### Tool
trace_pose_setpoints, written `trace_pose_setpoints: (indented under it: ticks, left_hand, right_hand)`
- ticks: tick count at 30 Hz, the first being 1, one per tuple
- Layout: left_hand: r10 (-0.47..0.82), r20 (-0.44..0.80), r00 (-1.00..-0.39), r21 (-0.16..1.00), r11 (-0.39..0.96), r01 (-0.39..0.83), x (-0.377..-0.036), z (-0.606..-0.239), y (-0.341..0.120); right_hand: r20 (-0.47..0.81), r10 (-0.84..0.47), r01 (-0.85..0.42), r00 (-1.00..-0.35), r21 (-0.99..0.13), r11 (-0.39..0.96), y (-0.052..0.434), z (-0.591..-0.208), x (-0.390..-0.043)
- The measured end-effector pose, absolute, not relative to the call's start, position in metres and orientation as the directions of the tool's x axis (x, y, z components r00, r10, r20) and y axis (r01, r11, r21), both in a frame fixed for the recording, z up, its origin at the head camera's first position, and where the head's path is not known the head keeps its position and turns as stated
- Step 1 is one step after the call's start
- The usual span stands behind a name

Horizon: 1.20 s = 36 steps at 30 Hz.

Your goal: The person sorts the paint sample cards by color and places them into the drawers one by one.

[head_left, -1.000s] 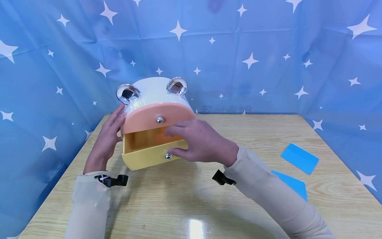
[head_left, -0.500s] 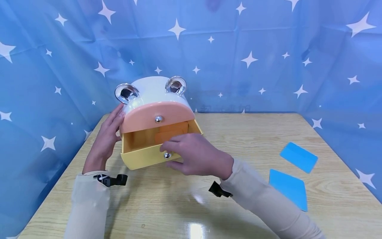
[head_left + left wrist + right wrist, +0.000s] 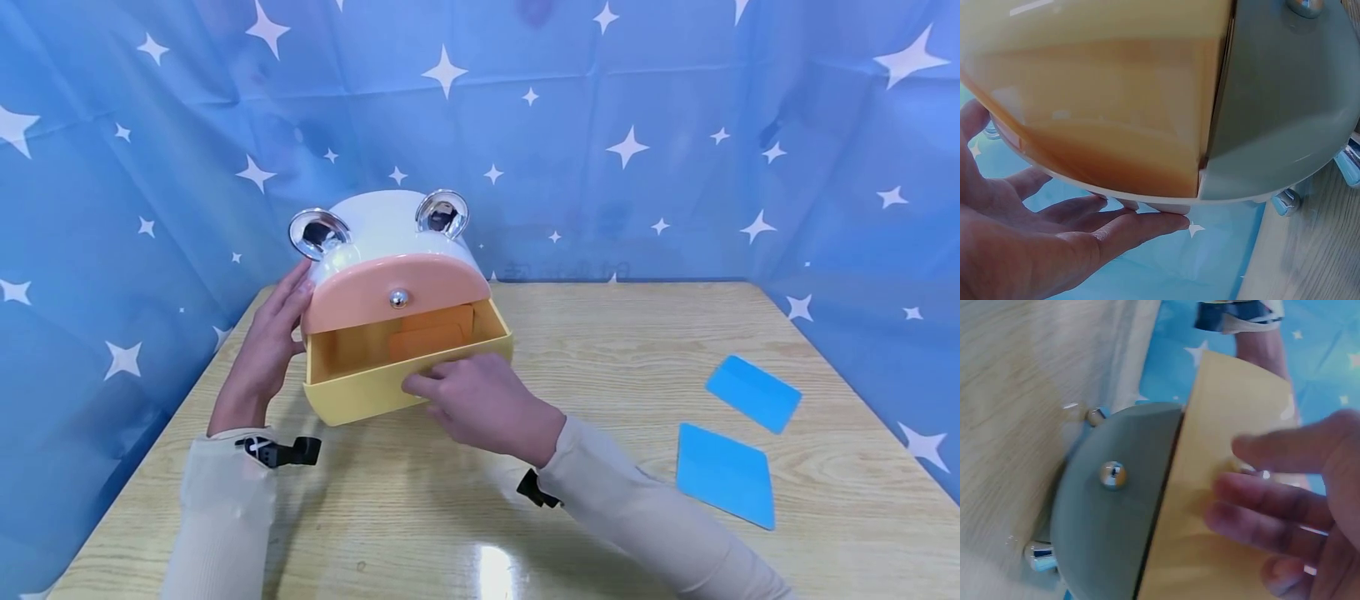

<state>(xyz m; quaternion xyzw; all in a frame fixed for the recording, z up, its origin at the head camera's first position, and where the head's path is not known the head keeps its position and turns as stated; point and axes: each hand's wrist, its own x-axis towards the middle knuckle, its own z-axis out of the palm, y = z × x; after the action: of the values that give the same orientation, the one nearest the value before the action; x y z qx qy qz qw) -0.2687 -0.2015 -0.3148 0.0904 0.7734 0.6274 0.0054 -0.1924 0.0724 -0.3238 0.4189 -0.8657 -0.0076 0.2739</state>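
Blue star-printed cloth backdrop [image 3: 675, 125] behind a pale wooden surface [image 3: 600, 333]. Far left on it, a white rounded plastic storage box with chrome ears [image 3: 378, 225], peach upper drawer [image 3: 390, 292] closed, yellow lower drawer [image 3: 360, 392] pulled out, an orange card [image 3: 427, 337] inside. Left hand [image 3: 262, 350] flat against the box's left side, fingers straight, gripping nothing. Right hand [image 3: 480, 400] at the yellow drawer's front, fingers loosely bent over its knob; grip not clear. Near right, two flat blue plastic cards [image 3: 723, 471].
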Motion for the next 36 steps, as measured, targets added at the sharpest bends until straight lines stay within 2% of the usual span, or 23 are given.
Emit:
trace_pose_setpoints:
  ticks: [5,11,24,36]
  left_hand:
    - [0.147,0.098,-0.984,0.975,0.186,0.124,-0.268,-0.314,-0.201]
    - [0.151,0.102,-0.983,0.975,0.179,0.128,-0.269,-0.314,-0.201]
    - [0.141,0.097,-0.985,0.971,0.205,0.125,-0.267,-0.315,-0.201]
    - [0.147,0.101,-0.984,0.975,0.181,0.127,-0.267,-0.315,-0.202]
  right_hand:
    - [0.568,-0.702,-0.69,-0.43,0.295,0.661,0.069,-0.332,-0.198]
    - [0.62,-0.67,-0.694,-0.408,0.266,0.669,0.065,-0.336,-0.207]
    - [0.63,-0.628,-0.692,-0.456,0.192,0.696,0.06,-0.344,-0.237]
    - [0.65,-0.601,-0.688,-0.466,0.161,0.708,0.057,-0.349,-0.251]
